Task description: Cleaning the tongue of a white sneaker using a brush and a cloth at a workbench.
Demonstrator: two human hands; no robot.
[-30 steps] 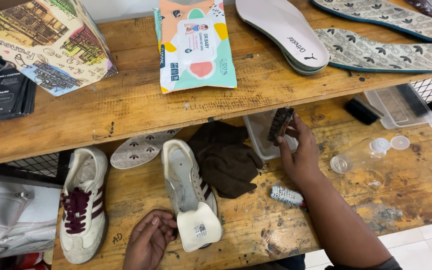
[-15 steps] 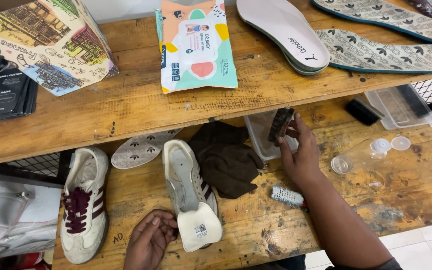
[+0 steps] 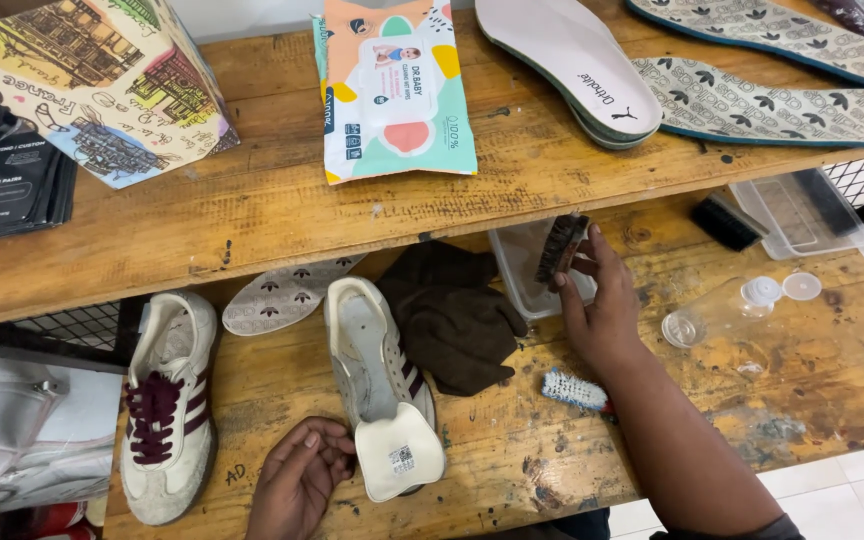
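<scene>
My right hand point(image 3: 600, 310) holds a small dark-bristled brush point(image 3: 561, 248) up over a clear plastic tub point(image 3: 522, 270) on the lower wooden bench. My left hand point(image 3: 297, 480) rests on the bench, fingers touching the pulled-out tongue of an unlaced white sneaker point(image 3: 377, 385) lying in the middle. A second white sneaker point(image 3: 167, 405) with maroon laces and stripes sits to the left. A dark brown cloth point(image 3: 452, 315) lies between the unlaced shoe and the tub. A small blue-handled brush with white bristles point(image 3: 574, 390) lies under my right wrist.
A patterned insole point(image 3: 282, 298) lies behind the shoes. An upper wooden shelf point(image 3: 272, 215) carries a pack of wipes point(image 3: 392, 90), several insoles point(image 3: 572, 60), a printed bag point(image 3: 102, 90). A tipped clear bottle point(image 3: 717, 312), a lid point(image 3: 802, 286) and a clear tray point(image 3: 802, 210) are at right.
My right hand has shifted the dark brush very slightly over the tub. The left hand and both shoes stay where they were.
</scene>
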